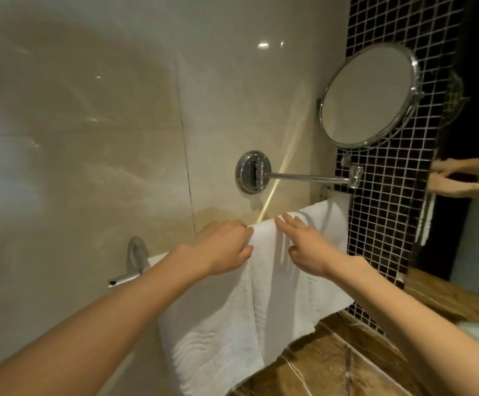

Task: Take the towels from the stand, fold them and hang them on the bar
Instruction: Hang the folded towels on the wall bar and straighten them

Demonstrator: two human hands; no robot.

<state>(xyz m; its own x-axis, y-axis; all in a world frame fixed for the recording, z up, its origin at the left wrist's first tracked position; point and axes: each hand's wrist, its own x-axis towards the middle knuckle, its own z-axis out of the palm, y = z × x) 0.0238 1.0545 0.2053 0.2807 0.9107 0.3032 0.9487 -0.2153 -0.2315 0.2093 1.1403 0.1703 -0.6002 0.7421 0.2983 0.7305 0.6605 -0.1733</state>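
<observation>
White folded towels hang side by side over a chrome wall bar (124, 278). The left towel (207, 332) hangs lowest; a middle towel (278, 298) and a right towel (332, 221) hang beside it. My left hand (224, 247) rests on the top of the towels at the bar, with its fingers curled over the fold where the left and middle towels meet. Just to its right, my right hand (307, 247) lies flat on the middle towel with straight fingers. Most of the bar is hidden under the cloth.
A round chrome mirror (369, 95) on a swing arm (307, 177) juts from the beige tiled wall above the towels. Dark mosaic tiles (389, 218) and a large wall mirror (478, 224) stand at the right. A brown marble counter (332, 364) lies below.
</observation>
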